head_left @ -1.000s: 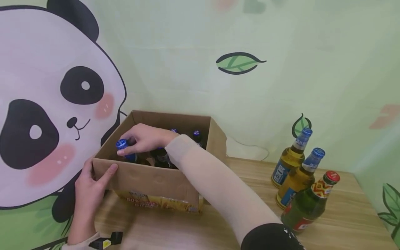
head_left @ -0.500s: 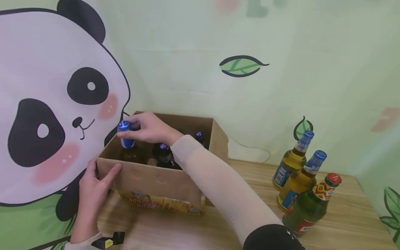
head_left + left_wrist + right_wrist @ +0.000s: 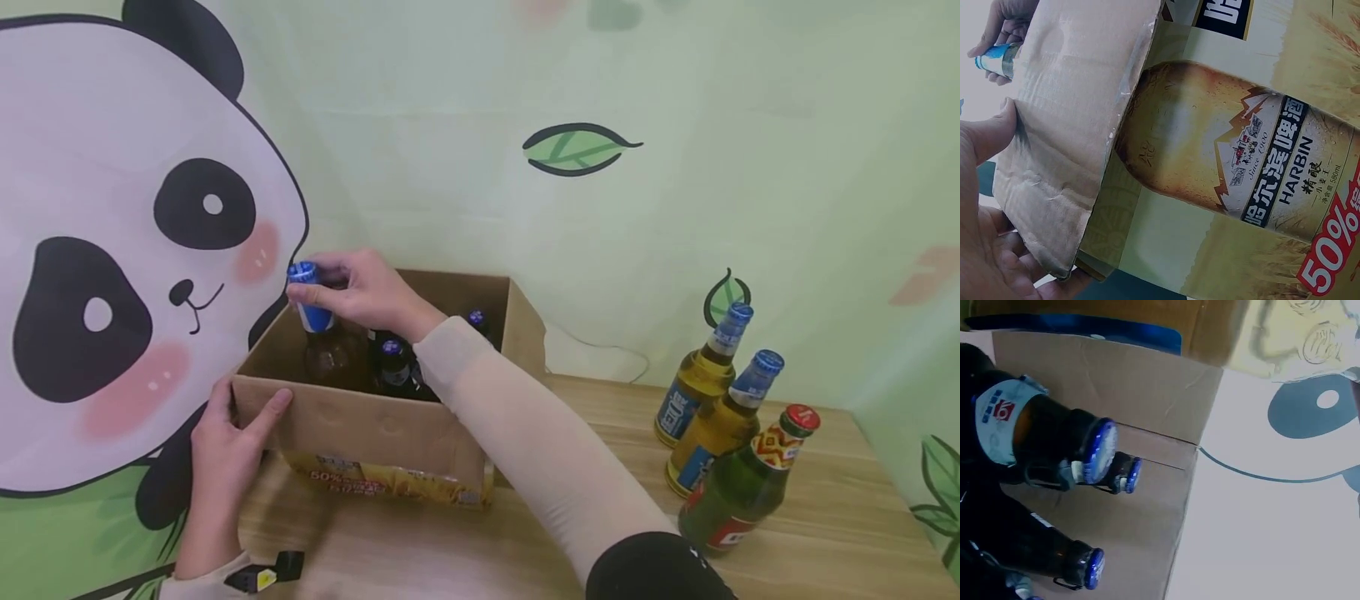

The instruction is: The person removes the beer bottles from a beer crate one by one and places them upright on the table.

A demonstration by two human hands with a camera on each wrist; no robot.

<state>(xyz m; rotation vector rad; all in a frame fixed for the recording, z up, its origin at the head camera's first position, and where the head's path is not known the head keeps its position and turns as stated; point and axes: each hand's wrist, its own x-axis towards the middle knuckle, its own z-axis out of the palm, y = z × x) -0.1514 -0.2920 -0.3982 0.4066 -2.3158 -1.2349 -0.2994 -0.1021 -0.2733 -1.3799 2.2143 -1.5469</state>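
Note:
My right hand [image 3: 367, 292] grips a beer bottle [image 3: 318, 320] by its blue-labelled neck, thumb and fingers just below the blue cap. The bottle's brown shoulder shows above the rim of an open cardboard box [image 3: 375, 429], while its base is hidden behind the front flap. With thumb outside and fingers behind, my left hand [image 3: 228, 446] holds the box's front left corner. In the left wrist view its thumb [image 3: 988, 134] lies against the plain flap. Embossed glass of the held bottle [image 3: 1319, 340] fills the top right of the right wrist view.
Several dark bottles [image 3: 1054, 562] with blue caps stand inside the box. On the wooden table [image 3: 592, 450] to the right are two amber bottles [image 3: 675, 417] with blue caps and a green bottle [image 3: 738, 500] with a red cap. A panda-printed backdrop [image 3: 465, 167] rises behind.
My right hand has lifted the beer bottle upward, so its neck and shoulder now show above the box's front flap. The left hand keeps its hold on the corner.

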